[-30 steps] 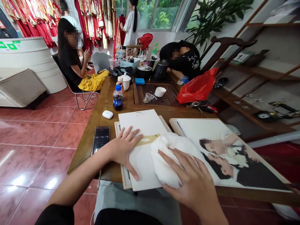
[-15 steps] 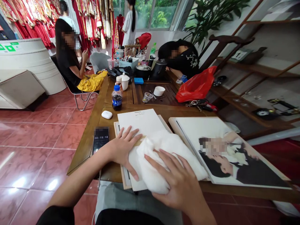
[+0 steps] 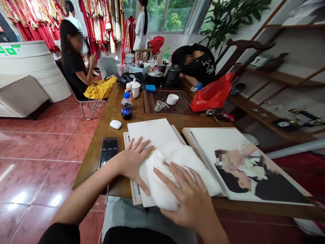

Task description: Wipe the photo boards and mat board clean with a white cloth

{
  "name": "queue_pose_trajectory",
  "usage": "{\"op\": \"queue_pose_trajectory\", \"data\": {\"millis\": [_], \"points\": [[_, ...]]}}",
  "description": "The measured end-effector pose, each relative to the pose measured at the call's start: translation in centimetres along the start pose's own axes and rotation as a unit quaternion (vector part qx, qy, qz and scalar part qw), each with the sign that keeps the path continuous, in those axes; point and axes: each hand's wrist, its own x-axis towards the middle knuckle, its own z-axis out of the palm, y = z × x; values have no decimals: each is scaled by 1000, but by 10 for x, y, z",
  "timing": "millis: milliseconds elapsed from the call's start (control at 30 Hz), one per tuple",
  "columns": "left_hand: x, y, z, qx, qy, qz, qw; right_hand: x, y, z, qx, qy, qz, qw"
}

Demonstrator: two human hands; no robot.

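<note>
My left hand (image 3: 136, 160) lies flat with fingers spread on a pale printed board (image 3: 154, 132), which rests in a shallow wooden frame (image 3: 136, 196) at the table's near edge. My right hand (image 3: 189, 196) curves over a bunched white soft cloth (image 3: 166, 171) and presses it onto the board. The cloth spreads to the right, past the board's edge. Beside it lies a second framed board with a large photo print (image 3: 254, 173). What the cloth covers is hidden.
Left on the wooden table (image 3: 93, 152) lie a phone (image 3: 109, 152) and a white earbud case (image 3: 115, 124). Behind stand a cola bottle (image 3: 126, 106), a white lidded cup (image 3: 135, 88), a white bowl (image 3: 172, 99) and a red plastic bag (image 3: 213, 96). Several people are around the room.
My right hand has slid slightly left with the white cloth, whose right end has pulled in a little. The left hand stays in place.
</note>
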Motion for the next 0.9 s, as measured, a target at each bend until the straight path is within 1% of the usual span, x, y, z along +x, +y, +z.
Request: {"op": "queue_pose_trajectory", "data": {"millis": [100, 200, 300, 433, 533, 600, 667, 800, 900], "points": [[1, -4, 3, 8, -2, 6, 1000, 8, -11, 2, 21, 3, -5, 1000], [1, -5, 3, 8, 0, 9, 1000, 8, -10, 2, 29, -3, -5, 1000], [-1, -3, 1, -2, 4, 5, 1000, 0, 5, 1, 12, -6, 8, 1000], [-2, 0, -1, -9, 5, 2, 1000, -13, 30, -3, -40, -3, 28, 999], [-2, 1, 0, -9, 7, 2, 1000, -17, 37, -6, -56, 5, 31, 998], [-2, 1, 0, -7, 11, 2, 1000, -16, 33, -6, -44, 7, 31, 999], [-1, 1, 0, -5, 11, 1, 1000, -12, 24, -5, -26, 8, 24, 999], [0, -1, 1, 8, 3, 2, 1000, -2, 0, -2, -3, 1, -21, 1000], [1, -4, 3, 21, 3, 7, 1000, 3, -11, -1, 6, -5, -38, 999]]}}
